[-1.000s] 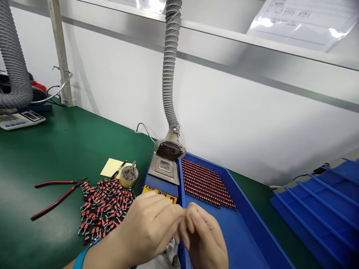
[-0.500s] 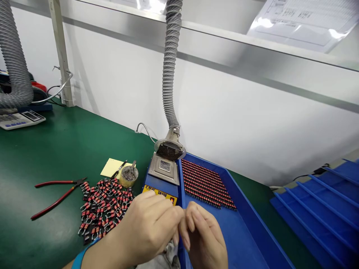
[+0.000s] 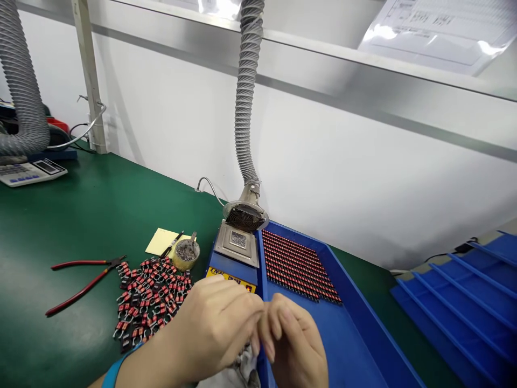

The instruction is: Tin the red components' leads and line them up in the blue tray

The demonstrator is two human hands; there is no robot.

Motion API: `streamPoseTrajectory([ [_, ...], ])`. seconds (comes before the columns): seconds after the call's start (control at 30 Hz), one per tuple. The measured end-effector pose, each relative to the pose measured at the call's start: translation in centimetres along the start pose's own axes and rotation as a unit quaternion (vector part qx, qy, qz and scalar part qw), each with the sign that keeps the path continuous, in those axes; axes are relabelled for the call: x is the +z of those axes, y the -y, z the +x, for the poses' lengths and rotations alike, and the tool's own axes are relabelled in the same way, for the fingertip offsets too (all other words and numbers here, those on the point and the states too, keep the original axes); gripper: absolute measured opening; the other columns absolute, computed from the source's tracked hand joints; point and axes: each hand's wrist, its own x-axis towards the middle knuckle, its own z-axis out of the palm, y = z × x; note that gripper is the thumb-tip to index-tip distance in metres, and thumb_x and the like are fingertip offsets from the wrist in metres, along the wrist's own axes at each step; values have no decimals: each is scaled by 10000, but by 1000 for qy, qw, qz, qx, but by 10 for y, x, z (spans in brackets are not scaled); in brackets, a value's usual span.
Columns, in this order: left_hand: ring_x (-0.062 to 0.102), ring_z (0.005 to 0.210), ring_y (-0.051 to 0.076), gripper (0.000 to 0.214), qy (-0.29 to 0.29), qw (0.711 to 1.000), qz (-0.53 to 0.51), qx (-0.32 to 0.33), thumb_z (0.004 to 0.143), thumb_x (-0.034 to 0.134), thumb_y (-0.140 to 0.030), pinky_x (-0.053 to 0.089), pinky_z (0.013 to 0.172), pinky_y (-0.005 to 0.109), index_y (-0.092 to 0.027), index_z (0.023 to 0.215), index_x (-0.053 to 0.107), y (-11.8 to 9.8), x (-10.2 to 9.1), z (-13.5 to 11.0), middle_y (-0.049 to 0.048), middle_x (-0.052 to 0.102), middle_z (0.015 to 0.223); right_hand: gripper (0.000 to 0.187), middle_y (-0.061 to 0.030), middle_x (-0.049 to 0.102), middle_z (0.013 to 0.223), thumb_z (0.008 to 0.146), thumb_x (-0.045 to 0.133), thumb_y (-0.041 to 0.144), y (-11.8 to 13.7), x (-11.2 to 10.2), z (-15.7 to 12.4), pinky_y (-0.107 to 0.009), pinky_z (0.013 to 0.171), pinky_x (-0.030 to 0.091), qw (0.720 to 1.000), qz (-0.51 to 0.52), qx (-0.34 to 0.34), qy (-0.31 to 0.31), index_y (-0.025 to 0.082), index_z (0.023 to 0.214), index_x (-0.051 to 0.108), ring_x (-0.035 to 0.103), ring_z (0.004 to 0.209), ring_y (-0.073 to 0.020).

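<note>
My left hand is closed, its back towards the camera, in front of a blue solder pot. Its fingertips meet those of my right hand, which is curled at the near end of a blue tray. Whatever is pinched between the fingers is hidden. Left of my left hand lies a heap of small red-and-black parts with bent metal leads. Rows of similar red-and-black parts fill the far part of the tray. A whitish crumpled cloth shows below my hands.
Red-handled pliers lie left of the heap. A small cup of grey matter stands by a yellow notepad and a pen. A fume hose hangs over the pot. Ribbed blue trays are at right, a calculator far left.
Both hands stay together with their fingertips meeting; the fingers shift only very slightly. The whole view moves a few pixels. Parts, pliers and tray look the same.
</note>
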Motion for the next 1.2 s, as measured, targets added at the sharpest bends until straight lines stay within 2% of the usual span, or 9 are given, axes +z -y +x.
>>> streamPoseTrajectory([
  [0.13,624,683,96,151,9,991,-106,-86,967,447,-136,452,673,189,-195,888,562,-2,-6,-1,-24,687,783,53,-27,693,695,865,680,206,0,-4,0,-295,659,563,983,-105,-141,-50,218,825,713,681,703,-185],
  [0.3,604,652,105,153,14,993,-93,-73,973,430,-149,449,638,205,-189,895,555,-1,-3,-2,-18,664,750,285,-39,744,823,829,624,18,-2,-6,-3,-330,710,563,927,-260,-269,-37,238,981,724,703,793,-213],
  [0.37,553,569,121,218,8,999,-28,-24,978,388,-143,403,558,247,-176,848,559,0,0,-2,-11,631,673,171,-39,712,741,891,576,107,-1,-3,-4,-296,630,537,947,-245,-204,-35,215,851,701,679,697,-191],
  [0.5,493,501,123,294,1,999,23,25,977,347,-121,345,508,271,-172,776,556,-2,0,-1,-18,585,589,419,32,486,437,975,467,352,1,0,-1,-251,450,455,1000,-6,19,7,205,587,528,488,396,-122],
  [0.57,538,551,103,246,-4,999,-43,-20,978,381,-136,402,565,232,-175,812,559,-4,-2,-1,-25,617,640,408,24,513,447,966,493,365,3,-2,1,-267,500,501,999,35,-7,16,203,600,570,539,434,-137],
  [0.67,594,654,87,168,26,982,-146,-114,970,437,-164,440,644,175,-193,859,559,-6,-5,-3,-31,642,734,85,-42,708,732,887,654,256,2,-9,1,-300,675,570,992,-69,-103,2,225,837,715,688,719,-191],
  [0.83,564,677,90,154,89,950,-227,-196,961,465,-201,425,641,167,-207,840,560,-6,-8,-4,-42,589,735,134,-26,718,785,880,655,139,-4,-7,-3,-312,719,570,971,-119,-208,-8,244,940,713,688,763,-187],
  [1.1,502,680,90,173,120,922,-274,-247,953,475,-195,379,680,197,-208,805,564,-3,-11,1,-54,555,722,131,35,562,551,892,646,204,7,-7,-1,-245,577,491,962,-68,-201,-170,194,762,641,612,568,-136],
  [1.2,498,782,110,77,113,881,-336,-313,942,508,-233,386,737,214,-226,909,577,-1,-13,2,-38,550,826,149,24,580,554,860,691,206,6,-11,0,-236,572,479,972,-75,-164,-151,185,716,659,611,576,-134],
])
